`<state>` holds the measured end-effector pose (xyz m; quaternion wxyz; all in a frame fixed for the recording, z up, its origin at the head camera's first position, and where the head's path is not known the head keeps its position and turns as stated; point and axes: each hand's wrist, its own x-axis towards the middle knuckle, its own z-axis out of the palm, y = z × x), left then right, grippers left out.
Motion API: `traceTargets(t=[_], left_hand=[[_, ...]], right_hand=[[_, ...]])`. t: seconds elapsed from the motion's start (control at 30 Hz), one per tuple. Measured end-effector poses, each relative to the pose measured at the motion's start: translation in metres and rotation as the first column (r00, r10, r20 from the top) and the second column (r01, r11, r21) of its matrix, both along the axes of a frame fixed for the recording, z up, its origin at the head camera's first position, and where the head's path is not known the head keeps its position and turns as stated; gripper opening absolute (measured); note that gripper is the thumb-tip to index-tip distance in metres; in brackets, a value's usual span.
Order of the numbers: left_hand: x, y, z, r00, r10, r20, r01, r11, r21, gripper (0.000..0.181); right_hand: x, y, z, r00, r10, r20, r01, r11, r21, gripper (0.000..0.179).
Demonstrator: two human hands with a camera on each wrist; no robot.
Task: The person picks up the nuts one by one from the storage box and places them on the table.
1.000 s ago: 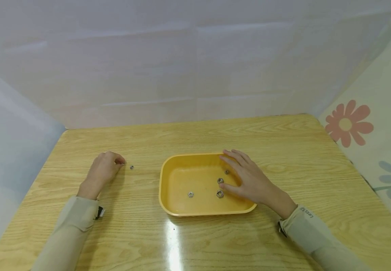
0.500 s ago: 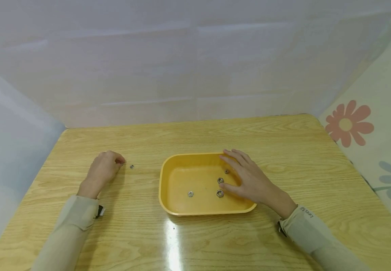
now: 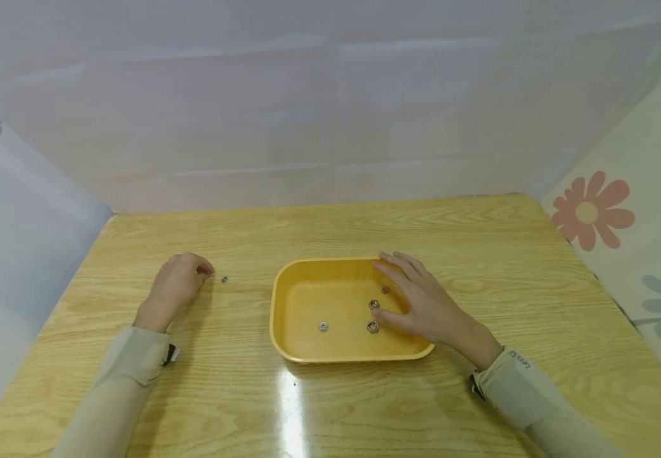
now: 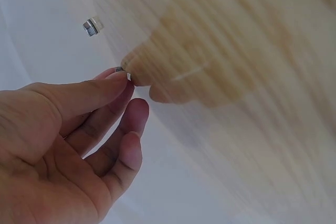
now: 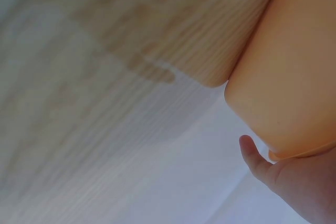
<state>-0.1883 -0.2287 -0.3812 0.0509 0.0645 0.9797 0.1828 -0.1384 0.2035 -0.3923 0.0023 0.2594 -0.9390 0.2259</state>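
Note:
My left hand (image 3: 172, 286) is low over the left part of the table, thumb and fingertips pinching a small metal nut (image 4: 129, 76). Those fingers hide most of it. Just to their right lies another small nut (image 3: 224, 280), seen as a shiny nut (image 4: 91, 27) in the left wrist view. My right hand (image 3: 422, 308) lies across the right rim of a yellow plastic tray (image 3: 301, 357), fingers spread and relaxed towards the far rim, thumb over the inside. Inside the tray are several nuts of different sizes, among them a larger nut (image 3: 373, 326) and a lone nut (image 3: 323, 326).
The tray stands mid-table on a wood-grain tabletop (image 3: 238, 394). A white sheet (image 3: 330, 127) hangs behind the table's back edge. Printed walls flank both sides, the right one with a red flower (image 3: 588, 212).

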Motion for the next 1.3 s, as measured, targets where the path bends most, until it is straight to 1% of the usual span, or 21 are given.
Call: traceTargets(t=[0.27,0.43,0.63,0.73,0.8,1.0,1.17,1.3], left_hand=[[0.000,0.001,0.000,1.000,0.000,0.013,0.000,1.000,0.005,0.022],[0.000,-0.002,-0.002,1.000,-0.005,0.019,0.005,1.000,0.009,0.022],[0.002,-0.007,-0.001,1.000,-0.016,0.005,0.016,1.000,0.008,0.022],[0.003,-0.006,0.002,1.000,-0.014,-0.012,0.014,1.000,0.005,0.024],[0.003,-0.004,0.004,0.999,-0.020,-0.034,0.020,1.000,0.003,0.024],[0.005,0.003,0.012,0.993,-0.057,-0.103,0.059,0.998,0.011,0.026],[0.008,0.010,0.021,0.988,-0.078,-0.131,0.082,0.996,0.026,0.027],[0.012,0.018,0.028,0.981,-0.099,-0.164,0.105,0.994,0.027,0.026]], right_hand=[[0.001,0.000,-0.001,1.000,0.000,-0.004,0.000,1.000,0.006,0.082],[0.001,0.000,-0.001,1.000,0.001,-0.011,-0.001,1.000,0.006,0.082],[0.002,0.001,0.000,1.000,-0.003,-0.002,0.003,1.000,0.008,0.083],[0.002,0.002,0.001,1.000,-0.006,0.005,0.006,1.000,0.005,0.083],[0.002,0.002,0.001,1.000,-0.006,0.006,0.006,1.000,0.006,0.083],[0.001,0.002,-0.001,1.000,-0.006,-0.002,0.006,1.000,0.019,0.083],[0.001,0.001,-0.002,1.000,-0.006,-0.008,0.006,1.000,0.024,0.083],[0.001,0.001,-0.002,1.000,-0.004,-0.010,0.005,1.000,0.024,0.083]])
